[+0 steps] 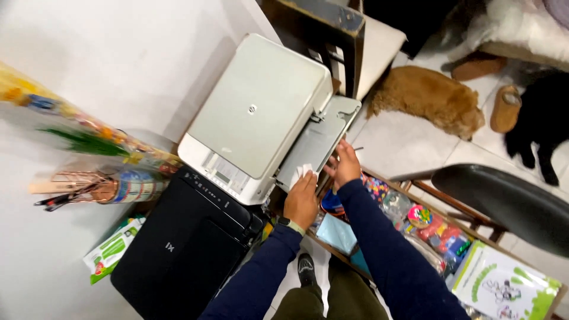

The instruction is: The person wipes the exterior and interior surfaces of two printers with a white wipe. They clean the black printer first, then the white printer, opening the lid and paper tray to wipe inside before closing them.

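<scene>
A white printer (255, 112) sits on top of a black printer (184, 249). Its grey front tray (317, 139) hangs open toward me. My left hand (301, 198) is at the tray's near edge and grips a small folded white paper (300, 173). My right hand (344, 165) reaches to the tray's right edge with fingers spread, touching it. Both arms wear dark blue sleeves.
A shelf (427, 237) of colourful craft supplies and a green-and-white booklet (504, 287) lies at the right. A tan dog (430, 98) and a black dog (542, 127) lie on the floor beyond. A black chair seat (504, 204) is to the right, a pen holder (98, 188) at left.
</scene>
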